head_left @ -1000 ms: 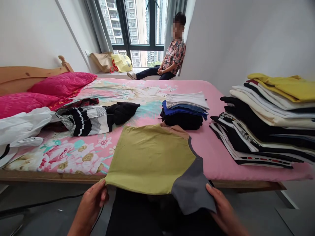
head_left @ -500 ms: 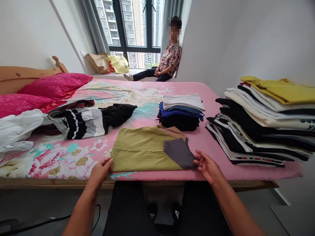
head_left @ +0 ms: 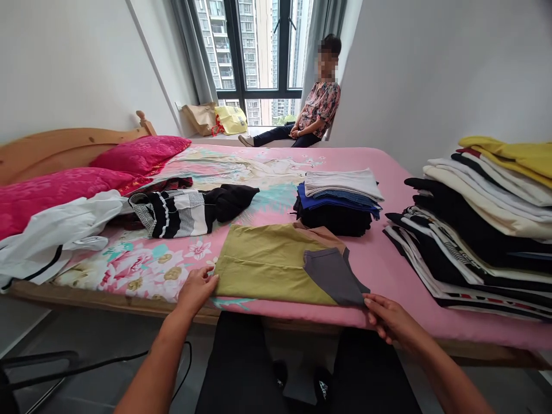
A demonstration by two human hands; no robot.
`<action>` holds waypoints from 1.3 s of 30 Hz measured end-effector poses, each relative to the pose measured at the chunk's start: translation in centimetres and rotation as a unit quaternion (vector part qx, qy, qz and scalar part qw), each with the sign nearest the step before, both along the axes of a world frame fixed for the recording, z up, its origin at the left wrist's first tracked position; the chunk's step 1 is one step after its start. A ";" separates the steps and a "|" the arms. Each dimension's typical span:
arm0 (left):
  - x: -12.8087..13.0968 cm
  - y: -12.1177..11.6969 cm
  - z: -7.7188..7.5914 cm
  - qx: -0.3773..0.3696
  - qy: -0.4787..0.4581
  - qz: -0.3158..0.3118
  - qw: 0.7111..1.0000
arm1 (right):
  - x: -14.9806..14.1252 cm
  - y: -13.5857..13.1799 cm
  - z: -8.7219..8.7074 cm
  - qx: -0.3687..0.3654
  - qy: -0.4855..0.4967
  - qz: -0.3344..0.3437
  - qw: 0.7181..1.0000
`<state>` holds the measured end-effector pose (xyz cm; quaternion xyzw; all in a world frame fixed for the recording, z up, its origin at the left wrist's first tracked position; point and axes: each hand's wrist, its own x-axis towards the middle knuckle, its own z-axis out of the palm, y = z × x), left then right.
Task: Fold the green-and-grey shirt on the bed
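Observation:
An olive-green T-shirt, folded lengthwise, lies flat along the near edge of the bed. Its grey sleeve points to the right, with a brown part showing behind. At the shirt's lower left corner, my left hand has thumb and fingers closed on the fabric edge. My right hand pinches the tip of the grey sleeve. Just behind the shirt stands a small stack of folded clothes, with a pale piece on top and blue and black ones below.
A tall pile of folded clothes rises at the right. On the left lie a black-and-white garment, a white garment and pink pillows. A person sits by the window beside bags. A cable runs below the bed.
My right hand has closed from loosely spread fingers into a pinch on the sleeve tip, drawing it slightly outward. My left hand stays at the shirt's left corner. The view has turned left.

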<state>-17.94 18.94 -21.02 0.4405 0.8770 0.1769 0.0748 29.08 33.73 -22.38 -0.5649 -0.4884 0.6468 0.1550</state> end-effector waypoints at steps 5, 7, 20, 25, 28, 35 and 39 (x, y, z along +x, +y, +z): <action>-0.3 4.1 -0.1 -0.031 0.065 -0.108 0.991 | -0.1 0.1 0.2 -0.016 -0.030 0.054 0.998; -0.6 5.7 0.0 -0.047 0.057 -0.124 0.990 | -0.2 0.1 0.1 -0.017 -0.001 0.048 0.999; -3.1 6.7 1.1 -0.094 -0.208 -0.073 0.971 | 0.4 0.9 -1.0 -0.056 0.127 0.041 0.989; -1.5 3.4 2.5 -0.059 -0.396 0.004 0.916 | 0.4 0.3 -0.7 -0.048 0.146 0.029 0.988; -1.2 1.7 2.8 -0.092 -0.402 0.007 0.911 | 0.2 0.2 -0.6 -0.050 0.130 0.033 0.990; -0.8 0.4 2.2 -0.070 -0.407 0.001 0.911 | -0.6 0.3 -0.5 -0.039 0.087 0.029 0.995; -0.9 -0.9 1.4 -0.073 -0.416 0.005 0.907 | 0.2 -0.3 -1.0 -0.038 0.064 0.040 0.996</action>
